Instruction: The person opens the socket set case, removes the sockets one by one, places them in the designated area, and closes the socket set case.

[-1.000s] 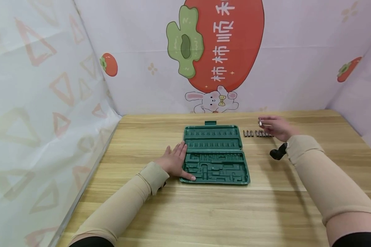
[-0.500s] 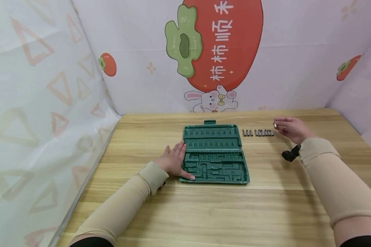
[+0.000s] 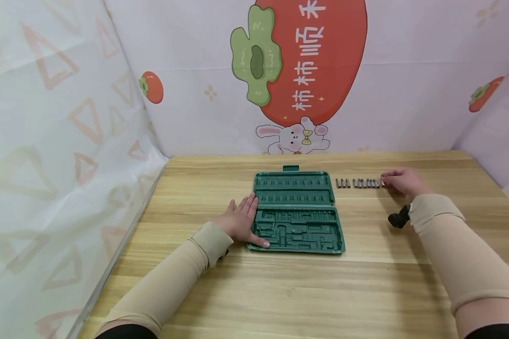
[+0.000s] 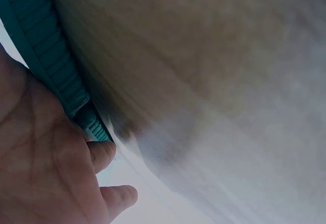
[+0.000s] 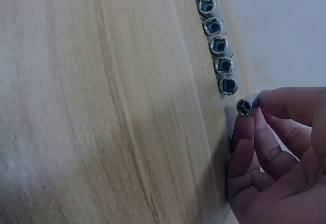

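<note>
An unfolded green plastic tool case (image 3: 299,205) lies on the wooden table, its moulded slots facing up. My left hand (image 3: 239,221) rests with straight fingers along its left edge, the thumb over the near left corner. In the left wrist view, the palm (image 4: 46,152) is beside the case's ribbed side (image 4: 48,46). My right hand (image 3: 405,181) pinches a small silver socket (image 5: 247,105) between thumb and fingers, at the right end of a row of similar sockets (image 5: 219,45). The held socket's open end faces the right wrist camera. Whether it touches the table is hard to tell.
Right of the case, the row of sockets (image 3: 365,183) has a gap, with a smaller group of sockets (image 3: 342,183) nearer the case. A printed cloth backdrop (image 3: 186,113) hangs behind the wooden table (image 3: 305,292) and along its left side.
My right hand, holding the socket, has moved from above the row to the right, then lowered beside the row's right end. The left hand and case have stayed put.
</note>
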A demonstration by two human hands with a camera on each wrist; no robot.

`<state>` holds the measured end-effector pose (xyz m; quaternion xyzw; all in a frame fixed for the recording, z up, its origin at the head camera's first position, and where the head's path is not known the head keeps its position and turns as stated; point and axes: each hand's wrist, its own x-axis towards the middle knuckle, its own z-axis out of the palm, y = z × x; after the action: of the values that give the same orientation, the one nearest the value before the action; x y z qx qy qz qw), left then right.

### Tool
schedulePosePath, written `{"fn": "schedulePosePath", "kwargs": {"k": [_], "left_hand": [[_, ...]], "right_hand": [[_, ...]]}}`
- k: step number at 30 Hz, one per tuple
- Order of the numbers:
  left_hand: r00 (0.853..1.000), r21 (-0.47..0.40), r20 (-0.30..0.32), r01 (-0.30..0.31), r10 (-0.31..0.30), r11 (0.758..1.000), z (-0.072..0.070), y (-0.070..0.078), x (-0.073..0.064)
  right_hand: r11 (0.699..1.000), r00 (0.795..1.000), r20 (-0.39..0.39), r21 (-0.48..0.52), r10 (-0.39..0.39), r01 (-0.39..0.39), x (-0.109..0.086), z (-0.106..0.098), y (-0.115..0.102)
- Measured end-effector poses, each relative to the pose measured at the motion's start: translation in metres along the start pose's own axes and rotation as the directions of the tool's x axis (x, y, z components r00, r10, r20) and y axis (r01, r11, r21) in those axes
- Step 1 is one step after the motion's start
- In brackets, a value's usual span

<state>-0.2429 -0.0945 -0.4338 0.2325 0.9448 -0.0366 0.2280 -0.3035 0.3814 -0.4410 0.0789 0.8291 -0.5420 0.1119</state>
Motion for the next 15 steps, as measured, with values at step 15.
{"fn": "schedulePosePath", "kwargs": {"k": [15], "left_hand": [[1.0, -0.002, -0.009, -0.01, 0.01, 1.0, -0.0024, 0.0014, -0.0017]], "right_hand": [[0.987, 0.998, -0.055, -0.159, 0.016, -0.025, 0.0045, 0.006, -0.0043]]}}
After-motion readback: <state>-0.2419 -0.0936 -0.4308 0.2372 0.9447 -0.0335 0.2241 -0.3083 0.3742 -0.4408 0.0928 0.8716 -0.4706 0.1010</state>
